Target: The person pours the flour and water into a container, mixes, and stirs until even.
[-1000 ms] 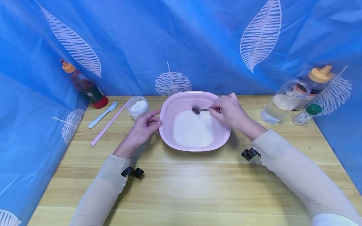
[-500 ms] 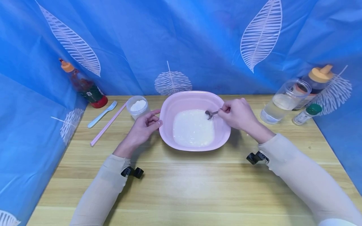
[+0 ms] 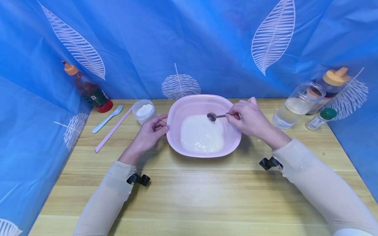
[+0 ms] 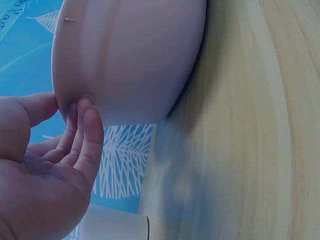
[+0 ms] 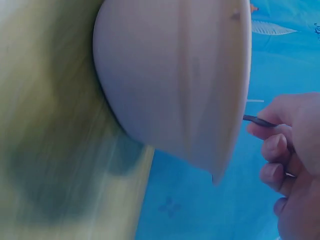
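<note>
Basin [image 3: 193,105], pink, qty 1: mid-surface, upright, part-filled w/ white liquid [image 3: 198,136]; taken as clock centre, head view, 12 = far side.

L hand [image 3: 150,132]: at basin's 9 o'clock; fingers narrow, pinching the rim, thumb on top edge, fingertips against outer wall.

R hand [image 3: 249,117]: nr 3 o'clock; fingers narrow, thumb & index pinching end of spoon handle, others curled in.

Spoon [image 3: 211,117], small, dark metal: handle runs from R hand inward, bowl pointing to approx. 9, over basin interior at approx. 1 o'clock; contact w/ liquid can't be told.

Tub [image 3: 146,115], clear, w/ white powder: btwn 9 & 10, just beyond L hand; contact can't be told.

Sticks [image 3: 113,130], pink, thin: 9 o'clock, lying slanted, left of tub. Fork [image 3: 107,119], pale blue: same hour, farther out, tines away from person.

Sauce bottle [image 3: 94,92], red contents, orange cap: btwn 9 & 10, outermost, upright.

Cup [image 3: 284,113], clear, part-filled w/ clear liquid: nr 3, beyond R hand. Dark bottle [image 3: 336,78], yellow-orange cap: btwn 2 & 3, partly hidden by cup. Shaker [image 3: 320,119], green lid: 3 o'clock, beside cup.
</note>
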`<state>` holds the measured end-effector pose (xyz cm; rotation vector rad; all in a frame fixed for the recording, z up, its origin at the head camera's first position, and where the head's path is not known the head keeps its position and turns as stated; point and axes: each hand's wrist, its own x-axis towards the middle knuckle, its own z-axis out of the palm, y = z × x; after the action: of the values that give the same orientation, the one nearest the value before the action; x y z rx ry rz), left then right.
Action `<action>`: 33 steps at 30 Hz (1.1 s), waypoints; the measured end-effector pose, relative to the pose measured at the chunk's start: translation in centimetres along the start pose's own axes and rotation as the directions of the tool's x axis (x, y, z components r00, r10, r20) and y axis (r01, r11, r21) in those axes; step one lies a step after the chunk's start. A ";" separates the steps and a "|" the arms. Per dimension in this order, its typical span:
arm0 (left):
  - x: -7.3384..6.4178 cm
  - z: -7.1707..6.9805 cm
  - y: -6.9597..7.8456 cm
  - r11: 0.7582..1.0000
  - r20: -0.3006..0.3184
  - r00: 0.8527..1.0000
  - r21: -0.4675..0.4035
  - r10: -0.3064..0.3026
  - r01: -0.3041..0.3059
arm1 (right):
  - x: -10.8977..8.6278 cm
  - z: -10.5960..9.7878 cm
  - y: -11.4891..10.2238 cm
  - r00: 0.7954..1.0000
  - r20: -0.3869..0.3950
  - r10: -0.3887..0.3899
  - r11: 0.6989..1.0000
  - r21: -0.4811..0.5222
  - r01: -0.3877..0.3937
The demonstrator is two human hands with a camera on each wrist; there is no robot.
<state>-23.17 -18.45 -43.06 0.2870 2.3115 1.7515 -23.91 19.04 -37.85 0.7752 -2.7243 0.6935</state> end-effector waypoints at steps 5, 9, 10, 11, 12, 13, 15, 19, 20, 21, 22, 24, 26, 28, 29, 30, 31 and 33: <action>0.0 0.0 0.0 1.000 0.001 1.000 -0.010 0.000 0.000 | -0.4 -1.0 0.4 0.991 0.040 -0.126 0.980 -0.148 0.130; -0.1 0.0 0.0 1.000 0.006 1.000 -0.009 0.001 -0.001 | -1.1 -2.3 0.1 0.972 0.119 -0.201 0.962 -0.165 0.219; -0.1 0.0 0.0 1.000 0.006 1.000 -0.008 0.001 -0.001 | -1.4 -2.6 0.0 0.967 0.144 -0.210 0.960 -0.158 0.232; -0.1 0.0 0.0 1.000 0.006 1.000 -0.007 0.002 -0.001 | -1.5 -2.8 -0.2 0.961 0.169 -0.217 0.960 -0.144 0.242; -0.1 0.0 0.1 1.000 0.006 1.000 -0.006 0.002 -0.002 | -1.7 -3.1 -0.4 0.956 0.195 -0.218 0.961 -0.127 0.245; 0.0 0.0 0.1 1.000 0.005 1.000 -0.006 0.002 -0.002 | -1.8 -3.2 -0.4 0.951 0.216 -0.220 0.962 -0.112 0.248; 0.0 0.0 0.0 1.000 0.005 1.000 -0.007 0.002 -0.002 | -2.0 -3.4 -0.6 0.946 0.239 -0.220 0.966 -0.083 0.245; 0.0 0.0 0.0 1.000 0.009 1.000 -0.008 0.003 -0.003 | -1.7 -3.0 -0.6 0.953 0.196 -0.230 0.969 -0.040 0.243; 0.0 0.1 0.0 1.000 0.010 1.000 -0.007 0.005 -0.005 | -1.5 -2.9 -0.6 0.957 0.172 -0.236 0.969 -0.036 0.245; 0.0 0.1 0.1 1.000 0.010 1.000 -0.007 0.006 -0.006 | -1.3 -2.7 -0.5 0.959 0.147 -0.242 0.968 -0.039 0.250; 0.0 0.1 0.1 1.000 0.011 1.000 -0.007 0.007 -0.007 | -1.1 -2.4 -0.5 0.961 0.126 -0.245 0.967 -0.045 0.253; 0.0 0.1 0.2 1.000 0.010 1.000 -0.007 0.008 -0.008 | -0.6 -1.9 -0.3 0.966 0.095 -0.241 0.966 -0.074 0.249; 0.0 0.0 0.2 1.000 0.008 1.000 -0.003 0.008 -0.008 | -0.2 -1.4 -0.1 0.972 0.085 -0.218 0.968 -0.112 0.226; -0.1 0.0 0.2 1.000 0.005 1.000 -0.001 0.004 -0.004 | 0.1 -1.0 0.1 0.980 0.092 -0.176 0.971 -0.149 0.188; -0.1 0.0 0.2 1.000 0.004 1.000 0.002 0.002 -0.002 | 0.2 -0.9 0.2 0.983 0.101 -0.153 0.972 -0.163 0.168; -0.1 0.0 0.2 1.000 0.004 1.000 0.004 0.000 0.000 | 0.3 -0.9 0.3 0.985 0.112 -0.129 0.975 -0.168 0.147; -0.1 0.0 0.2 1.000 0.005 1.000 0.003 -0.002 0.002 | 0.3 -1.0 0.3 0.986 0.126 -0.112 0.977 -0.167 0.132; -0.1 0.0 0.2 1.000 0.008 1.000 -0.002 -0.004 0.004 | 0.3 -1.4 0.4 0.983 0.157 -0.099 0.982 -0.141 0.121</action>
<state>-23.08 -18.45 -42.84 0.2886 2.3032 1.7472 -24.25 19.95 -36.68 0.9684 -2.7991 0.4158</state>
